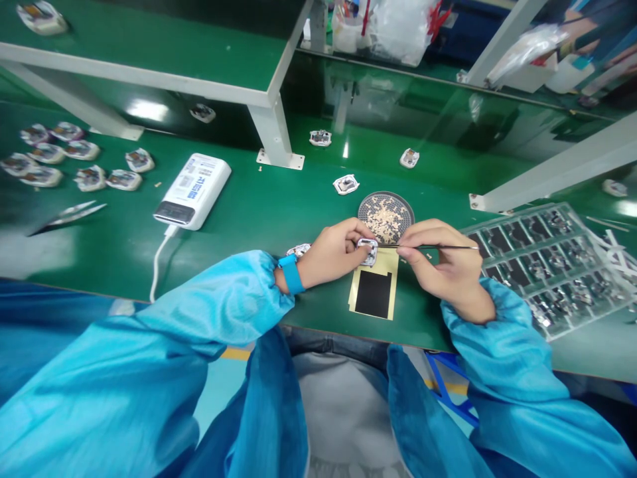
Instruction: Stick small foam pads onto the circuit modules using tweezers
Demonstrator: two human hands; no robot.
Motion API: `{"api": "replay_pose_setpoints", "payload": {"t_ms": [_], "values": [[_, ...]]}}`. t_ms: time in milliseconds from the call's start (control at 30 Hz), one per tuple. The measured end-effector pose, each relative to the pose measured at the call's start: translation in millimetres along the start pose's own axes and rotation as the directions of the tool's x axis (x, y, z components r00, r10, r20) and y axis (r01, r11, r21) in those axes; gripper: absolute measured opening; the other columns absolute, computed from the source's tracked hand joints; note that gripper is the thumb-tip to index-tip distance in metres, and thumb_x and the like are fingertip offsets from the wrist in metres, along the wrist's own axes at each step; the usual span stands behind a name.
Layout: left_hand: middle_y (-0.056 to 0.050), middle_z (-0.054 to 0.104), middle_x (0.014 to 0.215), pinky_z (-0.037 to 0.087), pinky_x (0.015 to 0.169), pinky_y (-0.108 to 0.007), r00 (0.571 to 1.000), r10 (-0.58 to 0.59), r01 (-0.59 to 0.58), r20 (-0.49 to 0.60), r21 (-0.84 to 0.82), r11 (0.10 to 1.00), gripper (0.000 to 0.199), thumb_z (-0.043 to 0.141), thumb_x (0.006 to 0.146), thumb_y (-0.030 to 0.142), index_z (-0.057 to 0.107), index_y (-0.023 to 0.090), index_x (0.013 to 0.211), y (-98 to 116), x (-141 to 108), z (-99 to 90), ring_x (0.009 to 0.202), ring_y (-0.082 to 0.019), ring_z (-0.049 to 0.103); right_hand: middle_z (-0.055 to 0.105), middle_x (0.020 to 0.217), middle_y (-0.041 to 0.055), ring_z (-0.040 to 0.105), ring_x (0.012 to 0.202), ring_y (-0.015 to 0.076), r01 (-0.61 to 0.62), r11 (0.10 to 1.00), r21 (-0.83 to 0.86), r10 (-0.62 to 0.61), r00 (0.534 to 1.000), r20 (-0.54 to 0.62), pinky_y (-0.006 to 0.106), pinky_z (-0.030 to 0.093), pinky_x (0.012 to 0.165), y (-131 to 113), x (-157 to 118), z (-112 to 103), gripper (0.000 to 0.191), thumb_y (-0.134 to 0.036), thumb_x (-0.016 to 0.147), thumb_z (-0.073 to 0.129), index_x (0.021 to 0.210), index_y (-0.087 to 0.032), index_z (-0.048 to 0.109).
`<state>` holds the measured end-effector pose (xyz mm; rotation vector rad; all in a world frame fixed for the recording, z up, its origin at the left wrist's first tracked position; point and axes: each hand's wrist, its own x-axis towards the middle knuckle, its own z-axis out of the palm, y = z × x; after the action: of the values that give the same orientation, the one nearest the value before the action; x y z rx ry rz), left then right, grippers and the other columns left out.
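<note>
My left hand (334, 252), a blue band round its wrist, pinches a small white device housing (367, 252) with dark parts inside. In my right hand (440, 262), closed fingers grip a thin dark rod-like tool (450, 247); its tip meets the housing's right side. Whether the tool is a pair of tweezers I cannot tell. Just behind both hands sits a round grey dish (386, 206) of small beige pieces. Below the housing lies a yellowish sheet (394, 292) with a black rectangle (373, 294). Another housing (298, 250) is partly hidden behind my left wrist.
Several similar housings (82, 150) are grouped at left, near tweezers (70, 214). A white box-shaped device (194, 191) with a cable lies nearer. Loose housings (346, 184) lie behind the dish. A clear compartment tray (547, 262) holds metal parts at right. Shelf legs (275, 133) stand behind.
</note>
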<state>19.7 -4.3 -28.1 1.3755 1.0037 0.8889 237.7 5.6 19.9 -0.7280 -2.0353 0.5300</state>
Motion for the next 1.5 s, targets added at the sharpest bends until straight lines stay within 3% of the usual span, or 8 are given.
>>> {"api": "replay_pose_setpoints", "payload": {"t_ms": [167, 433, 900, 1033, 1200, 1300, 1367, 1500], "values": [[-0.001, 0.069, 0.083, 0.046, 0.054, -0.018, 1.0, -0.008, 0.008, -0.017, 0.005, 1.0, 0.021, 0.068, 0.083, 0.015, 0.062, 0.014, 0.104, 2.6, 0.4, 0.4, 0.061, -0.007, 0.062, 0.072, 0.091, 0.0058, 0.07, 0.085, 0.0217, -0.027, 0.999, -0.022, 0.027, 1.0, -0.004, 0.04, 0.059, 0.075, 0.1, 0.4, 1.8, 0.025, -0.005, 0.08, 0.074, 0.097, -0.023, 0.07], [-0.001, 0.069, 0.089, 0.043, 0.053, -0.015, 1.0, 0.019, -0.019, -0.016, -0.024, 1.0, 0.029, 0.066, 0.076, 0.003, 0.062, 0.013, 0.104, 5.8, 0.0, -0.5, 0.061, -0.004, 0.06, 0.071, 0.087, 0.0053, 0.069, 0.083, 0.0225, -0.087, 0.993, 0.083, 0.093, 0.993, -0.069, 0.042, 0.058, 0.075, 4.0, -3.4, -1.2, 0.019, -0.01, 0.08, 0.075, 0.094, -0.023, 0.069], [-0.002, 0.067, 0.088, 0.042, 0.052, -0.016, 0.999, -0.008, 0.007, -0.054, -0.016, 1.0, 0.029, 0.07, 0.076, 0.008, 0.064, 0.013, 0.104, 6.2, 0.8, -0.2, 0.06, -0.004, 0.055, 0.072, 0.086, 0.0044, 0.069, 0.083, 0.0214, -0.11, 0.991, 0.07, 0.111, 0.994, -0.019, 0.039, 0.058, 0.074, 2.9, -4.9, 3.7, 0.022, -0.013, 0.078, 0.08, 0.094, -0.023, 0.069], [-0.004, 0.069, 0.089, 0.052, 0.057, -0.02, 0.994, -0.093, 0.083, -0.052, -0.165, 0.983, 0.031, 0.072, 0.076, 0.01, 0.063, 0.012, 0.105, 8.2, 4.7, -2.1, 0.065, -0.009, 0.064, 0.072, 0.088, 0.0051, 0.07, 0.085, 0.0209, -0.226, 0.955, 0.191, 0.222, 0.974, 0.044, 0.04, 0.059, 0.078, 2.8, -2.4, -5.2, 0.011, -0.018, 0.084, 0.077, 0.091, -0.022, 0.069], [-0.007, 0.071, 0.087, 0.058, 0.059, -0.025, 0.978, -0.194, 0.208, 0.075, -0.395, 0.895, 0.032, 0.075, 0.076, 0.011, 0.063, 0.011, 0.106, 14.6, 6.6, -4.5, 0.074, -0.016, 0.071, 0.072, 0.088, 0.0048, 0.07, 0.083, 0.0195, -0.288, 0.904, 0.317, 0.236, 0.953, 0.191, 0.037, 0.06, 0.074, 4.0, 3.4, -24.2, 0.01, -0.019, 0.085, 0.077, 0.089, -0.022, 0.069], [-0.007, 0.071, 0.086, 0.057, 0.057, -0.024, 0.969, -0.21, 0.247, 0.132, -0.448, 0.859, 0.033, 0.077, 0.076, 0.012, 0.062, 0.011, 0.106, 17.2, 4.7, -3.9, 0.074, -0.016, 0.071, 0.072, 0.087, 0.0043, 0.069, 0.078, 0.0194, -0.215, 0.916, 0.34, 0.201, 0.977, 0.076, 0.037, 0.059, 0.069, 4.6, 3.9, -22.1, 0.011, -0.02, 0.084, 0.078, 0.09, -0.023, 0.069], [-0.007, 0.071, 0.085, 0.057, 0.058, -0.024, 0.968, -0.199, 0.247, 0.15, -0.459, 0.853, 0.034, 0.077, 0.076, 0.012, 0.062, 0.01, 0.106, 17.6, 3.5, -3.1, 0.073, -0.015, 0.07, 0.072, 0.089, 0.005, 0.07, 0.081, 0.0205, -0.184, 0.948, 0.259, 0.197, 0.98, -0.025, 0.038, 0.059, 0.072, 5.2, 2.3, -14.8, 0.013, -0.02, 0.083, 0.079, 0.091, -0.023, 0.07], [-0.006, 0.07, 0.084, 0.057, 0.06, -0.024, 0.968, -0.192, 0.245, 0.16, -0.462, 0.852, 0.035, 0.078, 0.076, 0.011, 0.063, 0.01, 0.107, 16.4, 3.2, -2.3, 0.073, -0.014, 0.07, 0.074, 0.092, 0.0059, 0.071, 0.088, 0.0225, -0.177, 0.98, 0.092, 0.183, 0.982, -0.052, 0.042, 0.06, 0.08, 7.4, -2.4, -1.4, 0.016, -0.021, 0.082, 0.081, 0.094, -0.024, 0.071]]}}
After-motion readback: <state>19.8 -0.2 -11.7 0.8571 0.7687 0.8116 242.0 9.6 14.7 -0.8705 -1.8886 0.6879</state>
